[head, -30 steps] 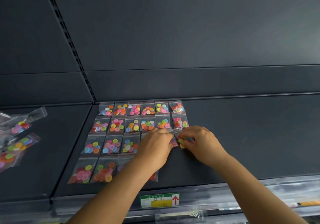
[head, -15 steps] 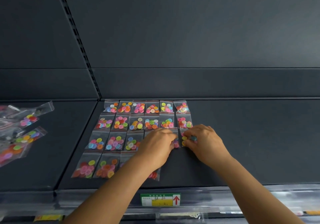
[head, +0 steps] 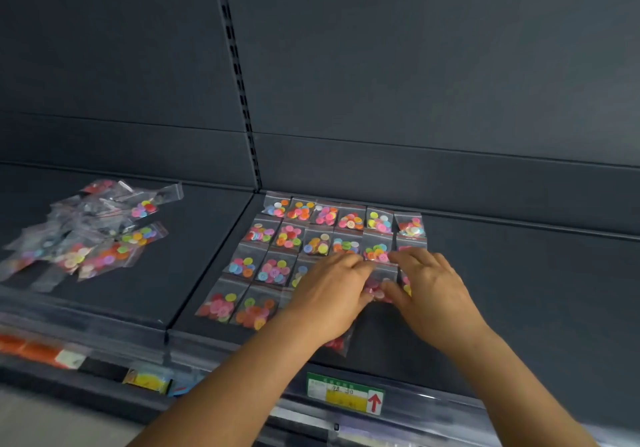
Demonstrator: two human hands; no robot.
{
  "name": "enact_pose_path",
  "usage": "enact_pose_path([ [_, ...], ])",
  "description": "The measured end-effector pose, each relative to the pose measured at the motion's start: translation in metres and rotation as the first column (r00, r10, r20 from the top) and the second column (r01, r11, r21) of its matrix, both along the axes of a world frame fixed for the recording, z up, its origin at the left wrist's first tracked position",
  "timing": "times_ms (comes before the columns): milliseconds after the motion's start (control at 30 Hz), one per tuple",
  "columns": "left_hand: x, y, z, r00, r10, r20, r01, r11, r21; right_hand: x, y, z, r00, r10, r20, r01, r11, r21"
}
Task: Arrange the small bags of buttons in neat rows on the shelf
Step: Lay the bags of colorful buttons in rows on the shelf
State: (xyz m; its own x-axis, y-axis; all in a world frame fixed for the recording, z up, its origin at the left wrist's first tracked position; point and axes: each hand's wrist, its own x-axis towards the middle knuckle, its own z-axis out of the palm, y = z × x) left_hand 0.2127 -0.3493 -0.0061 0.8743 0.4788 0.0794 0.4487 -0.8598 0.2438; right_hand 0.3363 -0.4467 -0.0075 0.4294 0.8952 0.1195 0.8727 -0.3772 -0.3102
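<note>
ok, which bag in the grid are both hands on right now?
The bag with pink buttons in the third row, fifth column: left hand and right hand meet over it. The other bags in the grid lie untouched or only covered.

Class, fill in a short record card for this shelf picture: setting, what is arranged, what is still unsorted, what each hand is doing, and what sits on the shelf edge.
setting: dark grey metal shelf
arranged: small clear plastic bags of coloured buttons lying flat in rows
unsorted: loose heap of clear button bags on the neighbouring shelf panel to the left
left hand: resting on the grid, fingers at a bag of pink buttons
right hand: touching the same bag from the other side
shelf edge: green and yellow price label with a red arrow
</note>
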Motion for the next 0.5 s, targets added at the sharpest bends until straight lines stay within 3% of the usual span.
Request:
enact_pose_path([
  [500,-0.144,0.078,0.021,0.949,0.307,0.067,-0.312,0.946,0.092,-0.120,0.107,0.017,0.958,0.286,0.029,-0.285,0.958,-0.017],
])
